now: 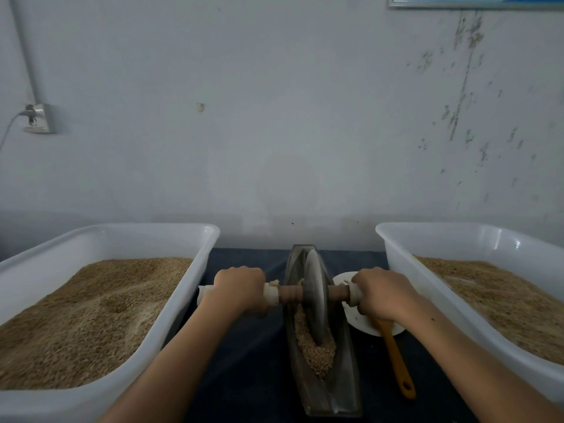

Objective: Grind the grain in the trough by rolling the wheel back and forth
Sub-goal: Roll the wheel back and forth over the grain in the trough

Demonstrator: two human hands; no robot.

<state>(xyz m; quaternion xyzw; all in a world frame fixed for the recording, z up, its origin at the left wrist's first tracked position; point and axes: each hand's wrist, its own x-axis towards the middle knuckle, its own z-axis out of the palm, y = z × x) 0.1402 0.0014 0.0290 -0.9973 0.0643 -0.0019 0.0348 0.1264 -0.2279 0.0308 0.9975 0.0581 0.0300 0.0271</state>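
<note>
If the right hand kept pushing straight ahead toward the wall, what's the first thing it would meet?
Probably the white dish just beyond the right hand, if it stays low; past that only dark table and wall. Depth is uncertain.

The left hand [239, 290] and right hand [381, 293] cover the cloth-wrapped ends of the wheel's axle [290, 294]. The wheel [316, 296] sinks into the grain [317, 352], its lower rim hidden. The right hand hides the wooden spoon's [396, 358] bowl and part of the white plate [343, 277]. Both white tubs [195, 270] [393, 248] run off the frame edges.
</note>
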